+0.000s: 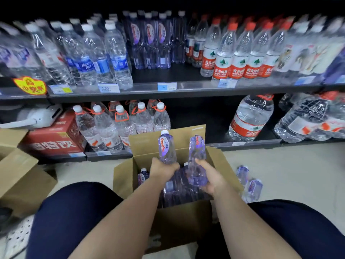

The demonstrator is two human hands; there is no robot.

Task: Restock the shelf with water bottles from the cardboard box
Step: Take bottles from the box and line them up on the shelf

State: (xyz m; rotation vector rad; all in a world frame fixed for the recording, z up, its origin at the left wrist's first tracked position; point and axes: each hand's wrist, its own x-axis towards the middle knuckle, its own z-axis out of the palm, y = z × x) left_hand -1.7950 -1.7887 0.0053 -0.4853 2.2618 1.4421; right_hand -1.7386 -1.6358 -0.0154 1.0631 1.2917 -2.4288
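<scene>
An open cardboard box [222,165] stands on the floor between my knees, with several purple-tinted water bottles [143,176] still inside. My left hand [163,170] grips the base of one purple bottle [166,147], held upright above the box. My right hand [211,179] holds a second purple bottle [197,159], also upright, beside the first. On the upper shelf [168,90], matching purple bottles [151,40] stand at the back of their lane, with bare shelf in front of them.
Two more purple bottles [250,184] lie on the floor right of the box. Blue-label bottles [100,55] and red-label bottles [240,53] flank the purple lane. The lower shelf holds larger bottles [119,124] and a red carton [52,139]. Another cardboard box [20,174] sits at left.
</scene>
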